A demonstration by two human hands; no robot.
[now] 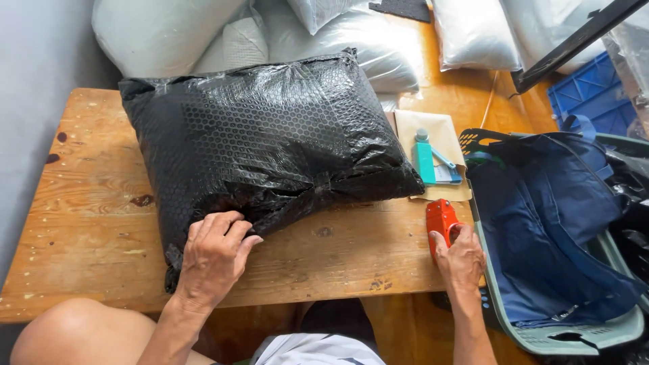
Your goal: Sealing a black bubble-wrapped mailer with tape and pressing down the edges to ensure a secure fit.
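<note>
Wrapped parcel [270,142] on table [88,223] centre, left hand [213,260] at its 6 o'clock edge, tape dispenser [441,223] at 4 o'clock, basket [574,334] at 3, sacks [351,40] at 12

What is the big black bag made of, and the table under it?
The black bag looks like shiny plastic bubble wrap: small round bumps cover it and light glints off its wrinkles. The table looks like bare, unpainted wood, showing grain lines, knots and dark stains.

Black bubble-wrapped package [263,145] on table [88,223] — white sacks [169,30] behind.
</note>
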